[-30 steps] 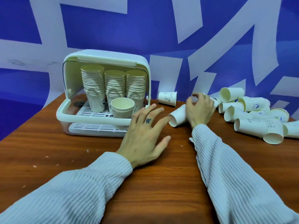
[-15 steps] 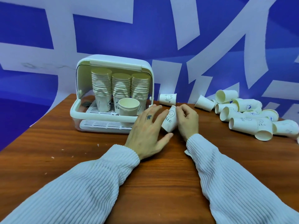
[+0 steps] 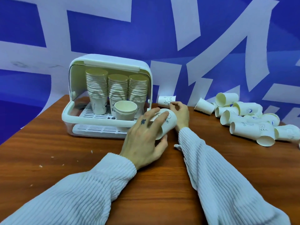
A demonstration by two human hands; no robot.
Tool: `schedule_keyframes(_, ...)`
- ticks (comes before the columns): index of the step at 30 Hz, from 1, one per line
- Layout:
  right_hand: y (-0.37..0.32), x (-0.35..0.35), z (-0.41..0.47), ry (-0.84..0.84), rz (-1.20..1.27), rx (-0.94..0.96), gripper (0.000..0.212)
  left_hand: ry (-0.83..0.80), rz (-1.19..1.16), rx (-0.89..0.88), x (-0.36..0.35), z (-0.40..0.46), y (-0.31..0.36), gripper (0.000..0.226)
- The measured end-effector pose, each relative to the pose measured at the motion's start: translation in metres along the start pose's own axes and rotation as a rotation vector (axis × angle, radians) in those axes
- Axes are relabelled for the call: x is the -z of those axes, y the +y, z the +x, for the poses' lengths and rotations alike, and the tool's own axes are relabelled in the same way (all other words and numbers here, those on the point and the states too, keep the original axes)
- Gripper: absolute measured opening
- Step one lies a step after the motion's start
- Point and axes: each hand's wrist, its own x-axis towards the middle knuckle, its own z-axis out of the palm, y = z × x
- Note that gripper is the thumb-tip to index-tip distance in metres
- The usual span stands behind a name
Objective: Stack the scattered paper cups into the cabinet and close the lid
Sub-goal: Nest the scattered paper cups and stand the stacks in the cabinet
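Held cup: we see one paper cup [image 3: 168, 122] lying tilted between the two hands, its rim toward the lower left; it sits just in front of the cabinet's right corner, with "LLO" lettering readable on its side
Left hand: our left hand [image 3: 144, 140] wraps the cup from the left, fingers over its top and the thumb curled under the rim; the grip is closed on the cup
Right hand: our right hand [image 3: 181, 114] rests against the cup's far side with fingers bent; we cannot tell whether it grips the cup or only touches it
Cabinet: the white cabinet [image 3: 110, 101] stands on the table with its lid [image 3: 112, 62] raised over the top; inside we count three tall stacks of cups [image 3: 116, 90] upside down on the slatted tray, and a short upright stack [image 3: 125, 111] in front of them
Lone cup: a single cup [image 3: 166, 101] lies on its side just behind the right hand, beside the cabinet
Scattered cups: a heap of cups [image 3: 246, 117] lies on its sides at the right, well apart from the cabinet
Table: brown wooden table [image 3: 48, 151]; small white specks lie on its left part
Backdrop: blue wall [image 3: 162, 30] with broad pale strokes
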Motion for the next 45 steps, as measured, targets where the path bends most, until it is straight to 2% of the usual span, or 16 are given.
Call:
schedule_keyframes(4, 0.015, -0.009, 0.032, -0.132, -0.374, 0.028, 0.033, 0.039, -0.064, 0.001, -0.008, 0.002, -0.001, 0.051)
schedule_keyframes(8, 0.015, -0.011, 0.037, -0.165, -0.404, 0.027, 0.034, 0.085, -0.093, 0.022, -0.008, 0.005, -0.001, 0.054)
schedule_keyframes(13, 0.007, -0.001, 0.009, -0.004, -0.239, 0.019, 0.026, 0.154, -0.182, 0.094, 0.002, 0.007, 0.002, 0.065)
schedule_keyframes(16, 0.004, 0.004, -0.011, 0.024, -0.224, 0.027, 0.028, 0.122, -0.161, 0.167, 0.013, 0.004, 0.003, 0.082)
schedule_keyframes(18, 0.001, 0.010, -0.024, 0.105, -0.177, 0.034, 0.027, 0.157, -0.130, 0.205, 0.020, 0.000, 0.004, 0.084)
schedule_keyframes(22, -0.021, 0.031, -0.043, 0.339, 0.146, 0.037, 0.022, 0.267, -0.156, 0.296, 0.034, 0.000, 0.001, 0.086)
schedule_keyframes(25, -0.059, 0.041, -0.061, 0.394, 0.409, 0.170, 0.021, 0.375, -0.213, 0.374, 0.046, 0.005, -0.010, 0.085)
schedule_keyframes(28, -0.094, 0.038, -0.081, 0.296, 0.493, 0.396, 0.028, 0.476, -0.215, 0.442, 0.058, 0.008, -0.025, 0.081)
schedule_keyframes(32, -0.124, 0.021, -0.095, 0.053, 0.204, 0.651, 0.019, 0.601, -0.209, 0.475, 0.068, 0.009, -0.040, 0.078)
schedule_keyframes(38, -0.142, -0.003, -0.094, -0.206, -0.190, 0.715, 0.028, 0.644, -0.199, 0.511, 0.074, 0.003, -0.048, 0.083)
schedule_keyframes(42, -0.130, -0.013, -0.098, -0.339, -0.326, 0.710, 0.031, 0.617, -0.209, 0.517, 0.076, 0.004, -0.043, 0.092)
schedule_keyframes(45, -0.113, -0.018, -0.107, -0.458, -0.372, 0.694, 0.032, 0.599, -0.217, 0.500, 0.076, 0.010, -0.045, 0.086)
